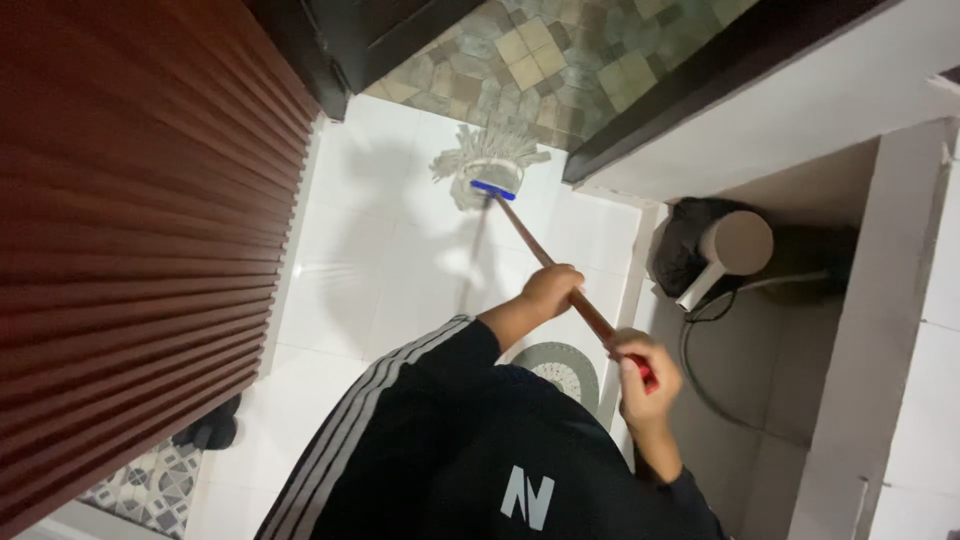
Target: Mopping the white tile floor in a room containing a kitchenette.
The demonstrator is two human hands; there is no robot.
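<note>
— Gripping what, exactly?

— Both of the person's hands are clenched round a mop handle [545, 262], a reddish-brown stick running from about five o'clock up toward eleven o'clock; the left hand [552, 290] is wrapped round it partway along; the right hand [645, 375] grasps the red end of it, lower and toward four o'clock of the left.

— And the mop itself?

— Its head [487, 162], a spread of pale strings under a blue clamp, lies on the white tiled floor [350, 260] at twelve o'clock of the hands, well apart from them; the strings reach to the edge where the white tiles meet a patch of mottled green and tan tiles [560, 55].

— What surrounds it?

— A ribbed red-brown door [130, 230] fills the nine o'clock side; at three o'clock a low white wall [900, 330] borders a recess holding a dark bucket [690, 250] with a pale scoop [728, 250] resting in it; a hose [700, 370] curls on the recess floor just below; a round patterned drain cover [562, 368] shows between the two forearms; the person's black sleeve [400, 400] with grey stripes lies at six o'clock.
</note>
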